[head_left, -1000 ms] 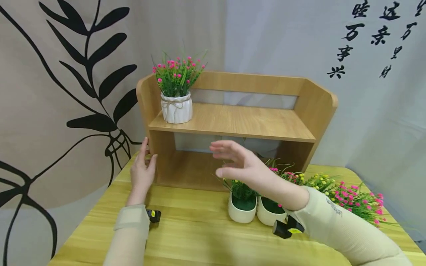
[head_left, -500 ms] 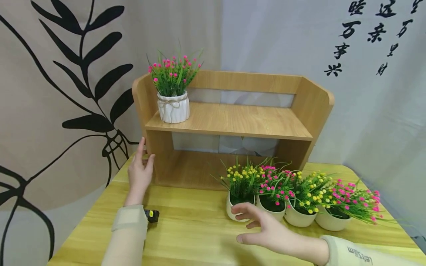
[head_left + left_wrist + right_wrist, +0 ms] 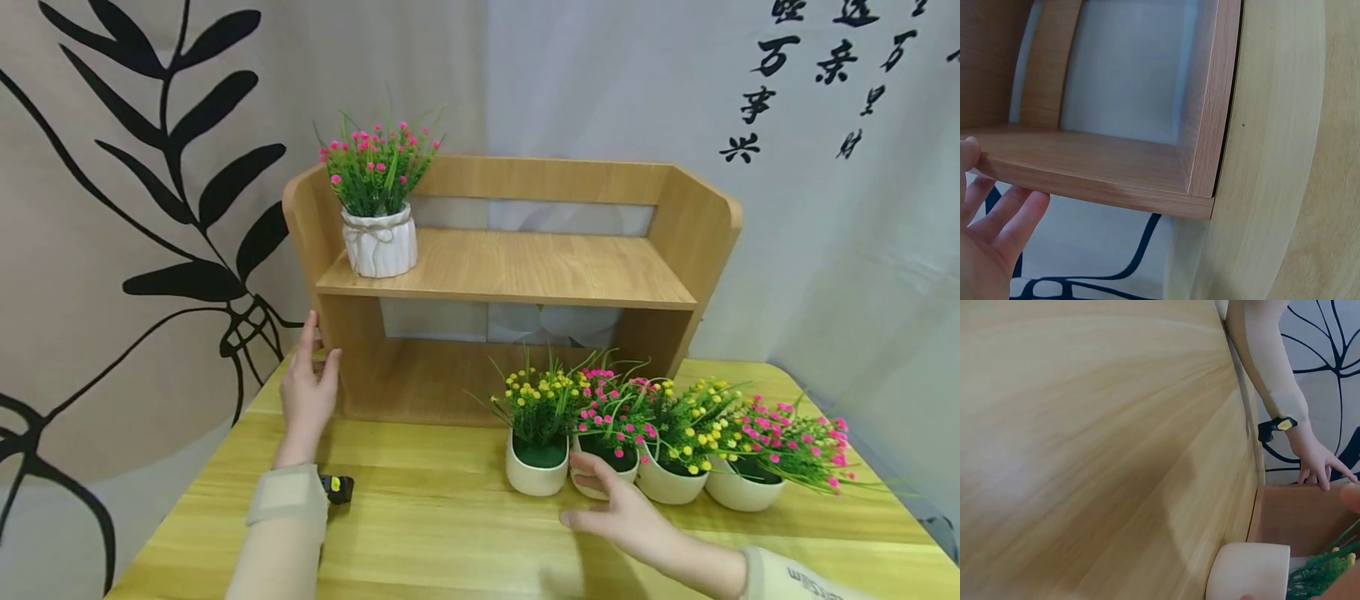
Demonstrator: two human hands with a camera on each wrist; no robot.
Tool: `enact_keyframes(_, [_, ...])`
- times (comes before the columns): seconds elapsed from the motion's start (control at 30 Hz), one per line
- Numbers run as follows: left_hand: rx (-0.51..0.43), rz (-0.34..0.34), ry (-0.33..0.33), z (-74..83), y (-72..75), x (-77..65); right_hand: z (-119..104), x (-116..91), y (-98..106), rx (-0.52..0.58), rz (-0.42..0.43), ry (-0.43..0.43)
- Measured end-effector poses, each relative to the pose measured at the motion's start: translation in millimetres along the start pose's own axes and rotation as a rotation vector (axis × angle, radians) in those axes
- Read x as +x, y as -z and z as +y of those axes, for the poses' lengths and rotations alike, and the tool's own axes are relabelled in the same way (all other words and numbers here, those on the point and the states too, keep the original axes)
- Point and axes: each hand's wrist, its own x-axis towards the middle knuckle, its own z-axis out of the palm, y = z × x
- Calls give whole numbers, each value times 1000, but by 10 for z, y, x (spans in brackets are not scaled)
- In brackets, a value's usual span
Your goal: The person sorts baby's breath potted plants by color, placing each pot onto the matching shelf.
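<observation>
My left hand (image 3: pixel 308 398) holds the left side panel of a two-tier wooden desk shelf (image 3: pixel 525 267), its thumb at the front edge and its fingers (image 3: pixel 1025 219) along the outer face. My right hand (image 3: pixel 633 515) is low over the table, fingers spread and holding nothing. Its fingertips overlap the second white pot in the head view, a potted plant with pink flowers (image 3: pixel 611 417). Just left of that hand stands a potted plant with yellow flowers (image 3: pixel 542 429), its white pot (image 3: pixel 1250 572) close by in the right wrist view.
A pink-flowered plant in a white textured pot (image 3: pixel 380 242) stands at the upper tier's left end. To the right of my right hand are another yellow-flowered plant (image 3: pixel 678 450) and a pink-flowered one (image 3: pixel 757 467). Behind the wooden table (image 3: pixel 420 517) hangs a printed curtain (image 3: pixel 592 75).
My right hand has come down from in front of the shelf to the row of pots, then shifted right to the second one. The left hand stays at the shelf's side. The head view shifts slightly.
</observation>
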Motion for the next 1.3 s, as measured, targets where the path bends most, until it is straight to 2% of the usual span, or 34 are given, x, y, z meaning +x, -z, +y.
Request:
enact_keyframes(0.2, [5,-6,14,13,17,13,8,94,-58,-53,30,-30])
enact_keyframes(0.4, [4,4,11,20,28,-11,22,204,-138,3,19,-97])
enact_keyframes(0.7, [5,0,6,23,6,21,125,443,-284,35,124,-139])
enact_keyframes(0.87, [8,-4,22,9,-5,-4,235,595,-395,48,187,-114])
enact_keyframes(1.07, [13,-3,20,4,4,-24,282,774,-518,-25,259,-102])
enact_keyframes(1.3, [6,5,6,11,-2,-20,307,956,-576,58,228,-49])
